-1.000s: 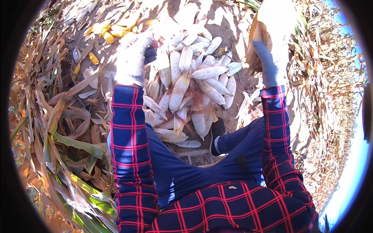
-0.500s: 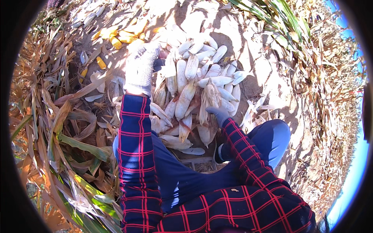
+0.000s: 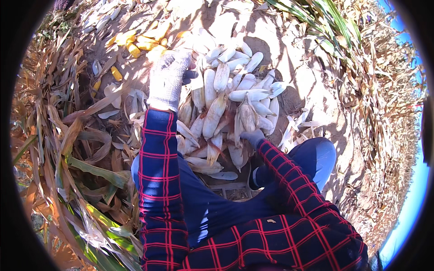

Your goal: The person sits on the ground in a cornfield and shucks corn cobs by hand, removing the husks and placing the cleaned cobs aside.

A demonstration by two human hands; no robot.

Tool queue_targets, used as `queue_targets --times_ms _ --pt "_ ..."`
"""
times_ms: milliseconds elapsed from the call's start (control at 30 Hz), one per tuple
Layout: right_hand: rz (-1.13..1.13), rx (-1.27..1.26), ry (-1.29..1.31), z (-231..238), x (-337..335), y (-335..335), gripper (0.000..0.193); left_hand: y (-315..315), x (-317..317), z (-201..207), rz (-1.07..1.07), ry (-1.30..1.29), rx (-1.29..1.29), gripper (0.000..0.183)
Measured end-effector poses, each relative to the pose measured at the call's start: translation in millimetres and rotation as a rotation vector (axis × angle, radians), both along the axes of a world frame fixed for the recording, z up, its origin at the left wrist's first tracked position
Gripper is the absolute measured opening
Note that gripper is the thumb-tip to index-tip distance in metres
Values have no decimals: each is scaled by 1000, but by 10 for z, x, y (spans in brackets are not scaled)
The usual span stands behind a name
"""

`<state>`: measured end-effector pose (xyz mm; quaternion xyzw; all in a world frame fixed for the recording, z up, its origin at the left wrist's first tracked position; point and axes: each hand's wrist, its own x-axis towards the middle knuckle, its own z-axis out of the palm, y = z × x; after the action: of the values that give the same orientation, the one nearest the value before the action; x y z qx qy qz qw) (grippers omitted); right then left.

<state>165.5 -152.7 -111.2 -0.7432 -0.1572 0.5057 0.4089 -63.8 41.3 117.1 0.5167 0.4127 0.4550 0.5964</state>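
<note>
Husk-covered ears of corn [image 3: 214, 115] lie heaped in front of me. My left hand [image 3: 171, 74], in a pale knit glove with a dark palm side, is at the heap's upper left. Its fingers are curled, with the thumb beside a whitish ear; what they hold is hidden. Lower right, my gloved right hand [image 3: 253, 136] grips the near end of an ear of corn in loose, dry husk [image 3: 247, 115]. That husk hides part of the fingers.
Bare yellow cobs [image 3: 147, 43] lie together at the far left, with another yellow cob [image 3: 116, 73] nearer. Dry stalks and leaves [image 3: 97, 135] pile up along the left. More dry stalks [image 3: 370, 86] line the right. A grey frame-like edge [image 3: 230, 186] shows between my legs.
My right hand has moved slightly nearer and left, and the loose-husked ear has tipped and shifted with it. My left hand has moved slightly right and nearer, its fingers still curled.
</note>
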Motion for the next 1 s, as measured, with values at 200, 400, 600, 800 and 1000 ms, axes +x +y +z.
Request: queue_targets --times_ms 200,400,600,800,1000 --pt "202 -100 -193 452 201 205 58 99 74 -189 -88 83 28 25" --pt "683 -120 -1088 1539 312 377 66 -79 376 -502 -44 689 784 32" --pt "943 419 -1469 1764 649 523 54 -158 464 -701 -422 1307 964 44" --pt "884 590 -1459 1716 640 581 51 -117 497 -647 -787 1003 -70 33" --pt "893 444 -1398 1526 744 712 67 -99 458 -1503 -762 746 759 21"
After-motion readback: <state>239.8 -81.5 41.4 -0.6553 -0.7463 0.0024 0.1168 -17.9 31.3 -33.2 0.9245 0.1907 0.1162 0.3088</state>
